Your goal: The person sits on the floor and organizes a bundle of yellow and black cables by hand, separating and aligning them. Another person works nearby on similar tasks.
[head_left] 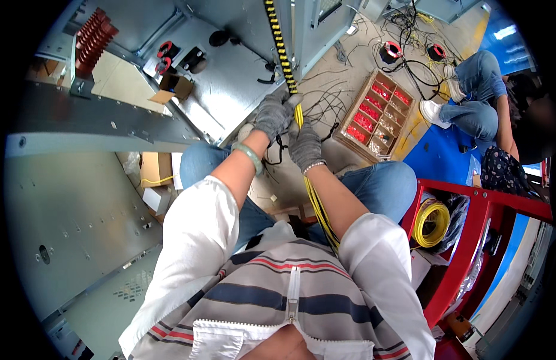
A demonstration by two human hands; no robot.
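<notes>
A bundle of yellow wires (pixel 314 198) runs from my lap up between my knees. Its upper stretch is wound in black spiral wrap (pixel 280 48), with yellow showing between the turns. My left hand (pixel 274 115), in a grey glove, is closed at the lower end of the wrapped stretch. Just below and to the right, my right hand (pixel 305 147), gloved too, is closed round the bare yellow wires. A short length of wire shows between the two hands. Both sets of fingertips are partly hidden.
A wooden compartment box (pixel 355 102) of small red and metallic parts lies right. Loose black cables (pixel 410 72) cover the floor behind it. Metal cabinet panels (pixel 80 222) stand left. A red rack (pixel 479 240) holds a yellow wire coil (pixel 431 223). Another person (pixel 479 90) sits far right.
</notes>
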